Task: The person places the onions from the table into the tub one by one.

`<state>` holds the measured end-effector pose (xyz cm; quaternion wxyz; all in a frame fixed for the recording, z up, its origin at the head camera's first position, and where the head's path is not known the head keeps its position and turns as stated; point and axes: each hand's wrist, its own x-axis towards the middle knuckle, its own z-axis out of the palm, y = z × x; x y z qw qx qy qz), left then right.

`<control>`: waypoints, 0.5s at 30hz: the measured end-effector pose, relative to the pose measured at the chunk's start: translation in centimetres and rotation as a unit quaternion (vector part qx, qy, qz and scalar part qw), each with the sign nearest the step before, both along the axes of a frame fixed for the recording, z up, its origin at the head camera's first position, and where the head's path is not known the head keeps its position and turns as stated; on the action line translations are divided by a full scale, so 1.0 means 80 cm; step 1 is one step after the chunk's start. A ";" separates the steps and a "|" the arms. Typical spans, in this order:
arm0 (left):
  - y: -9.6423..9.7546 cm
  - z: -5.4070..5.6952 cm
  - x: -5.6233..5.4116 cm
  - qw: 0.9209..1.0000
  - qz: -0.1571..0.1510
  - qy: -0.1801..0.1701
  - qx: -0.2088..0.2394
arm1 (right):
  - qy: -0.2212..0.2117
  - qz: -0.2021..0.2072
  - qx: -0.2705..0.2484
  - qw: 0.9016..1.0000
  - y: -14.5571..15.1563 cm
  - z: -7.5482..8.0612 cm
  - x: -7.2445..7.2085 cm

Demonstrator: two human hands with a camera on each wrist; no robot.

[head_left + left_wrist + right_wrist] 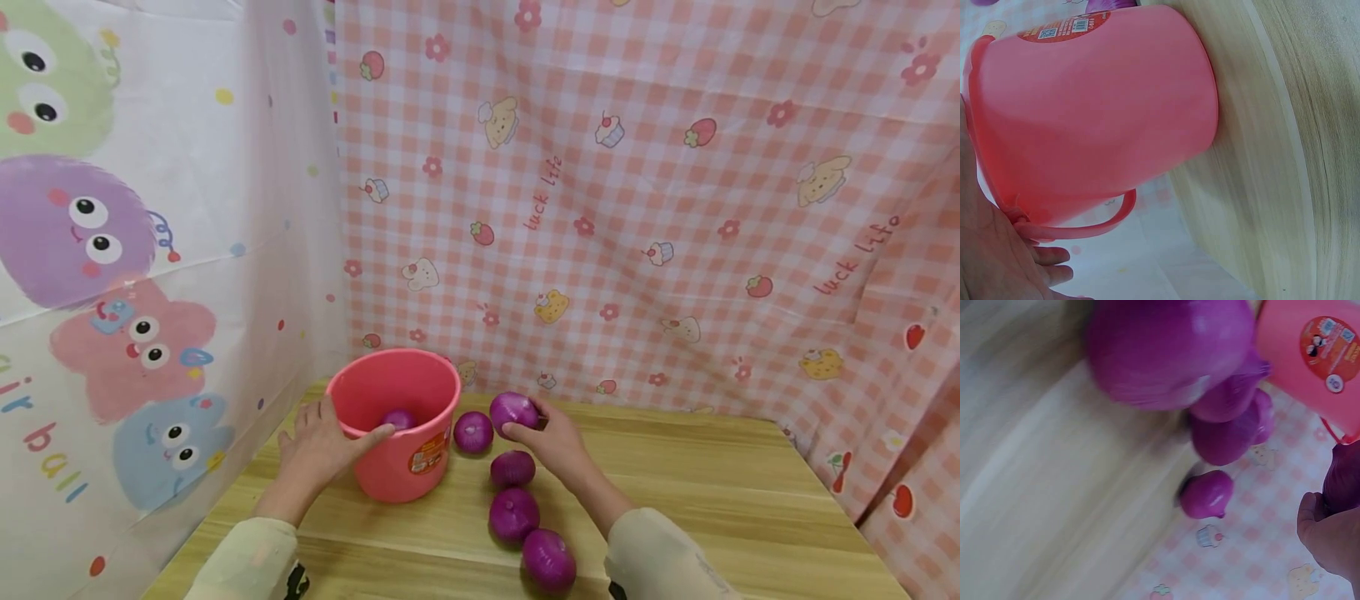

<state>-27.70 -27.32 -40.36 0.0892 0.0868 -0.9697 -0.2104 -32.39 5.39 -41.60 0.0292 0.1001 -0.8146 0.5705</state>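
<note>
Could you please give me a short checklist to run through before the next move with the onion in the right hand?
1. Right hand gripping the held onion: ok, thumb and fingers around it.
2. Bucket upright on the table: ok.
3. Left hand at the bucket's rim: ok, touching it.
4. Handle clear of the mouth: ok, hanging outside.
5. Held onion above the mouth: not ok, it is right of the bucket.
6. Only one onion inside: cannot tell, the bottom is partly hidden.

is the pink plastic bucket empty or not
Not empty: the head view shows a round purple onion inside the bucket; anything beneath it is hidden.
</note>
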 end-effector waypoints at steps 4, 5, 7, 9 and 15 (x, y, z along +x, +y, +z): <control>0.000 0.000 -0.001 1.000 -0.001 0.000 -0.002 | 0.012 0.010 -0.002 1.000 -0.015 0.012 0.000; 0.001 0.000 -0.001 1.000 -0.001 0.000 -0.002 | 0.013 0.013 -0.003 1.000 -0.019 0.015 0.000; 0.001 0.000 -0.001 1.000 -0.002 -0.002 -0.002 | 0.021 0.018 -0.005 1.000 -0.026 0.022 0.000; 0.001 0.000 -0.001 1.000 -0.001 -0.003 -0.003 | 0.026 0.021 -0.005 0.999 -0.033 0.029 0.000; 0.001 0.000 0.001 1.000 0.004 -0.009 0.001 | 0.018 0.025 0.005 1.000 -0.058 0.048 0.004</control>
